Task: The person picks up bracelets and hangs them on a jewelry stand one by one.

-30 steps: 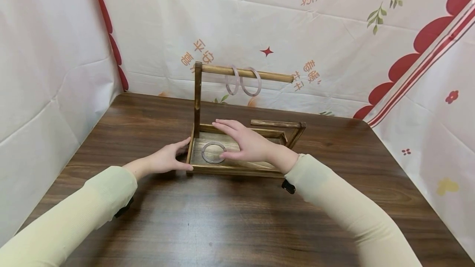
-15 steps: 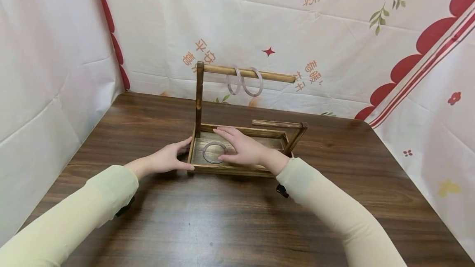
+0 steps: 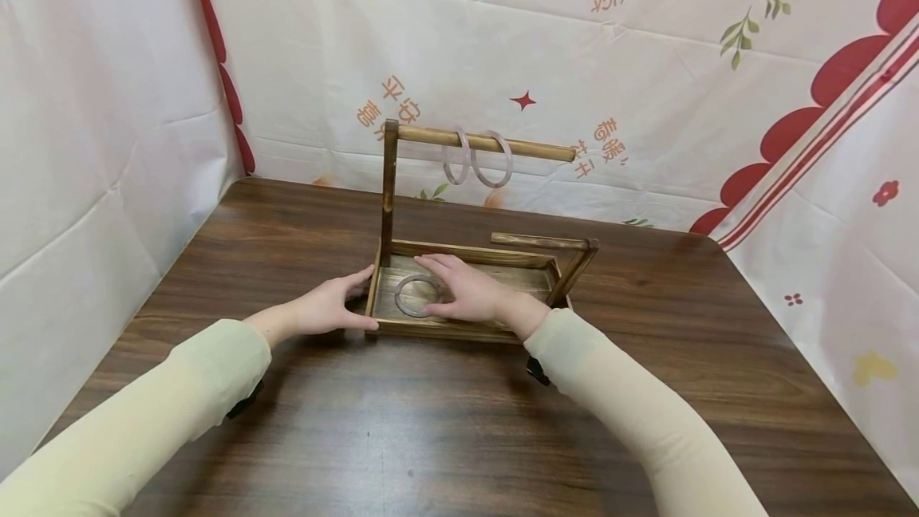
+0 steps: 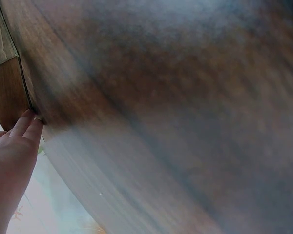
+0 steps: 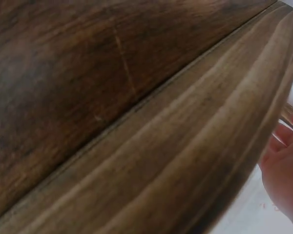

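Note:
A brown wooden bangle stand with a tray base (image 3: pixel 445 331) stands on the table. My left hand (image 3: pixel 323 309) touches the tray's left end, fingers against its side and thumb at the front corner; in the left wrist view the fingertips (image 4: pixel 27 119) meet the wood. One pale purplish bangle (image 3: pixel 397 296) lies flat in the tray's left part. Over the tray, my right hand (image 3: pixel 470 291) has its fingers extended, thumb right at that bangle's right edge. Two similar bangles, a left one (image 3: pixel 467 151) and a right one (image 3: pixel 509 166), hang from the upper bar (image 3: pixel 538 148).
A lower, shorter bar (image 3: pixel 538 242) juts inward from a slanted post (image 3: pixel 574 271) at the tray's right end, close behind the right wrist. The upright post (image 3: pixel 389 190) rises at the left. Patterned white cloth (image 3: pixel 323 38) hangs behind the dark wood table (image 3: pixel 704 325).
My right hand has lowered toward the tray, its wrist shifting left, with the thumb staying beside the lying bangle. The left hand keeps its place at the tray's end.

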